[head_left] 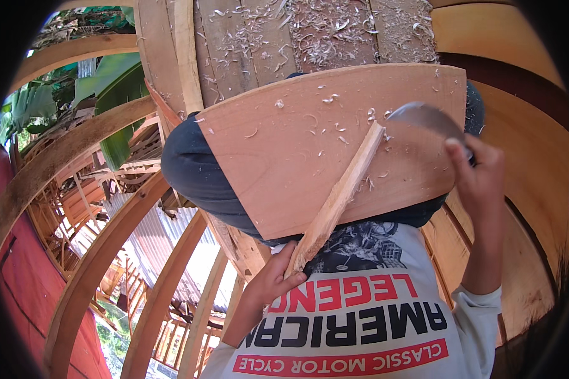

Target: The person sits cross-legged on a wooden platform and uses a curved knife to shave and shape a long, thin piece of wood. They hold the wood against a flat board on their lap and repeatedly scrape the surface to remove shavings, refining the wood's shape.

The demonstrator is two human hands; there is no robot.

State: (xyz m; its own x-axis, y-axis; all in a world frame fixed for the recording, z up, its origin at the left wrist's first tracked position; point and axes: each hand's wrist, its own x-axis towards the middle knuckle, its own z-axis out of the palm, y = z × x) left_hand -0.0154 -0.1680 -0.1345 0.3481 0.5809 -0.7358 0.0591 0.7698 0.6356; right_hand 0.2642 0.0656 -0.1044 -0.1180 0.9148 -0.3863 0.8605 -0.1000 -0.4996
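Stick (pixel 338 199), long axis slanting up-right across board (pixel 284 151): left hand (pixel 273 278) grips its lower end, right hand (pixel 477 170) grips blade (pixel 427 119) at its upper tip.

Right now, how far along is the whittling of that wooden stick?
Done: shavings litter the board, and the stick's upper end looks pared. In hand: left hand holds the stick's lower end; right hand holds the blade near its tip. Left: the lower stretch looks rough.

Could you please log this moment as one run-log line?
left hand: grips wooden stick | right hand: holds blade at stick tip | base: board on lap
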